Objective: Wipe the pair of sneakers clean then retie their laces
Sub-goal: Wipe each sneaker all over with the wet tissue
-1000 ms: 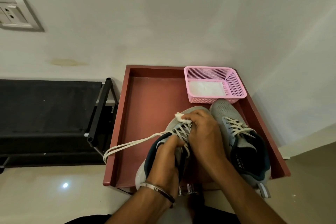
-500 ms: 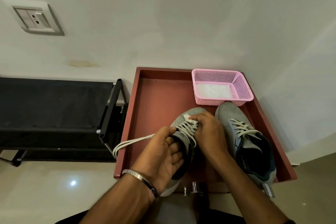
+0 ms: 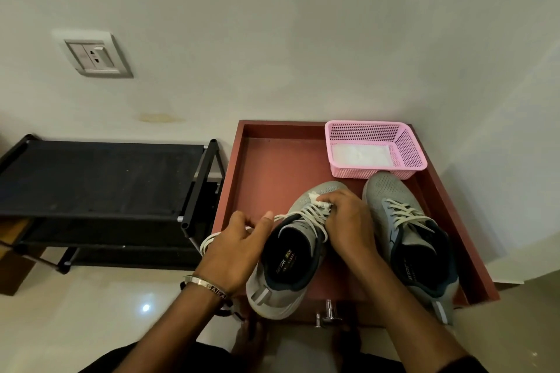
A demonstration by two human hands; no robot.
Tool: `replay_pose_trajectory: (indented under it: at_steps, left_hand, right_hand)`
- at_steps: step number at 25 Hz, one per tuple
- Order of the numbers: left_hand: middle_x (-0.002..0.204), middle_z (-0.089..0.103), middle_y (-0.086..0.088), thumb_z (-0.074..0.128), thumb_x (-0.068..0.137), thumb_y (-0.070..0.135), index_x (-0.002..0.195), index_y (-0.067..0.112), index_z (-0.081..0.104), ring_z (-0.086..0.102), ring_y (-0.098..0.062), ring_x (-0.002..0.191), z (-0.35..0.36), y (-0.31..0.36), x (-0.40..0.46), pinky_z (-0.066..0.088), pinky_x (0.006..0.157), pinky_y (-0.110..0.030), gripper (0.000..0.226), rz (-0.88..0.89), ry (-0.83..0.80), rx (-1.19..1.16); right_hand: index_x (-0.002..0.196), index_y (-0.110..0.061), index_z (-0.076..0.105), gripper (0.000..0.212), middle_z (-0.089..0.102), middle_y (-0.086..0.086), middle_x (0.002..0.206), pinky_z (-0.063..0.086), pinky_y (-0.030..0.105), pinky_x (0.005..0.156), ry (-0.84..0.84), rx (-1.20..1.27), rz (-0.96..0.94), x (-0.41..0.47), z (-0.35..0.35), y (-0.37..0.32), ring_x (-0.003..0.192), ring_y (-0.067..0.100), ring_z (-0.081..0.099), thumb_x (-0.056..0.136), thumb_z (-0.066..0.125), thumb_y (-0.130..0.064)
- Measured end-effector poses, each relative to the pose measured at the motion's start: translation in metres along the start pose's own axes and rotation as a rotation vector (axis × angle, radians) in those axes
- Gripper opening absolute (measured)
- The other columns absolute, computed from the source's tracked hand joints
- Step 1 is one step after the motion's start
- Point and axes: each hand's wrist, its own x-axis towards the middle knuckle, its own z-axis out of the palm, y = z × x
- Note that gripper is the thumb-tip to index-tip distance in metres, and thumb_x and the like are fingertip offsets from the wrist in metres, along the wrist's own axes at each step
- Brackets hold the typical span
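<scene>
Sneakers, a grey pair with dark collars, stood toes-away inside the red tray (image 3: 260,160), which serves as the landmark for what follows. One grey sneaker (image 3: 291,254) sat near the tray's middle, its heel over the tray's near edge; the second sneaker (image 3: 406,236) stood just beside it along the tray's right wall, its laces criss-crossed and its toe close to the pink basket (image 3: 409,145) in the tray's far right corner. A white folded cloth (image 3: 360,154) lay on the basket's floor.

The right hand (image 3: 348,221) rested over the lacing of the middle sneaker, fingers curled around a small white wipe (image 3: 318,203) pressed against the upper near the lowest eyelets. The left hand (image 3: 239,248) was at the tray's left wall beside that sneaker's collar, thumb and fingers bent around the loose white laces (image 3: 212,241), which looped out over the tray's left edge. A metal bracelet (image 3: 206,283) circled the left wrist.

Left of the tray stood a black shoe rack (image 3: 100,179) against the pale wall, and a wall socket (image 3: 95,57) was mounted above the rack. A small metal fitting (image 3: 328,313) showed just below the tray's near edge.
</scene>
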Motion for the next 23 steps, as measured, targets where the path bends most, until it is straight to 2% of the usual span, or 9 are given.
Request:
replay_pose_trajectory:
  at_steps: [2,4,6,8,11,16,18,21,23]
  left_hand:
    - [0.098,0.063,0.005,0.036,0.091,0.068,0.114,0.024,0.051,0.060,-0.013,0.091,0.010,-0.002,0.011,0.048,0.081,-0.035,0.052,-0.032,-0.020,0.052]
    - [0.108,0.065,0.002,0.040,0.093,0.063,0.119,0.021,0.054,0.061,-0.014,0.101,0.018,0.000,0.027,0.046,0.081,-0.032,0.052,-0.113,-0.078,-0.247]
    - [0.105,0.070,0.001,0.048,0.096,0.053,0.108,0.018,0.063,0.064,-0.017,0.105,0.020,0.014,0.033,0.049,0.086,-0.032,0.040,-0.095,-0.070,-0.506]
    - [0.102,0.073,0.000,0.051,0.098,0.038,0.100,0.019,0.065,0.066,-0.017,0.106,0.026,0.037,0.033,0.050,0.091,-0.031,0.024,0.037,-0.029,-0.574]
    - [0.106,0.073,0.000,0.052,0.099,0.024,0.111,0.018,0.065,0.067,-0.015,0.104,0.035,0.073,0.020,0.054,0.092,-0.030,0.019,0.302,-0.079,-0.557]
    - [0.077,0.060,-0.001,0.041,0.084,0.015,0.089,0.024,0.057,0.060,-0.024,0.075,0.091,0.072,0.002,0.051,0.073,-0.028,0.019,0.528,-0.120,0.045]
    - [0.075,0.051,-0.018,0.027,0.085,0.028,0.097,0.014,0.048,0.053,-0.042,0.077,0.118,0.055,0.000,0.051,0.079,-0.032,0.027,0.561,-0.090,0.274]
    - [0.086,0.065,-0.002,0.041,0.085,0.030,0.093,0.020,0.057,0.061,-0.022,0.079,0.112,0.034,-0.010,0.048,0.073,-0.031,0.021,0.863,-0.268,0.702]
    - [0.088,0.069,-0.002,0.043,0.084,0.031,0.092,0.018,0.062,0.064,-0.024,0.078,0.098,0.025,-0.017,0.049,0.073,-0.031,0.025,0.964,-0.326,0.886]
  right_hand:
    - [0.102,-0.017,0.076,0.048,0.067,-0.001,0.109,0.051,0.028,0.082,0.010,-0.011,0.010,0.001,0.000,-0.002,0.097,0.019,0.063,0.078,0.050,0.014]
    - [0.102,-0.018,0.076,0.048,0.067,-0.001,0.109,0.051,0.027,0.083,0.008,-0.003,0.024,0.000,0.001,-0.005,0.097,0.019,0.063,0.077,0.049,0.013]
    - [0.102,-0.019,0.076,0.047,0.068,-0.002,0.109,0.050,0.027,0.084,-0.007,0.020,0.039,-0.002,-0.002,-0.005,0.099,0.018,0.063,0.078,0.050,0.012]
    - [0.100,-0.021,0.076,0.041,0.069,-0.002,0.109,0.048,0.025,0.082,-0.043,0.064,0.099,-0.001,-0.005,-0.003,0.099,0.019,0.064,0.081,0.053,0.007]
    - [0.092,-0.018,0.076,0.017,0.072,0.002,0.097,0.041,0.022,0.071,-0.122,0.054,0.055,0.003,-0.011,-0.002,0.091,0.021,0.066,0.087,0.060,-0.013]
    - [0.122,0.016,0.056,0.032,0.064,0.014,0.100,0.046,0.022,0.073,-0.191,0.079,0.063,0.000,-0.036,0.000,0.090,0.003,0.068,0.093,0.050,0.003]
    - [0.114,-0.003,0.069,0.027,0.069,0.011,0.106,0.044,0.024,0.078,-0.270,0.185,0.148,0.001,-0.038,0.006,0.107,0.024,0.065,0.095,0.050,0.001]
    - [0.105,-0.024,0.076,0.026,0.074,-0.001,0.107,0.048,0.023,0.080,-0.305,0.163,0.118,0.009,-0.034,0.002,0.100,0.019,0.066,0.091,0.059,-0.010]
    - [0.107,-0.027,0.075,0.033,0.072,-0.005,0.112,0.051,0.026,0.086,-0.294,0.147,0.153,0.008,-0.032,0.001,0.101,0.016,0.065,0.090,0.055,-0.007]
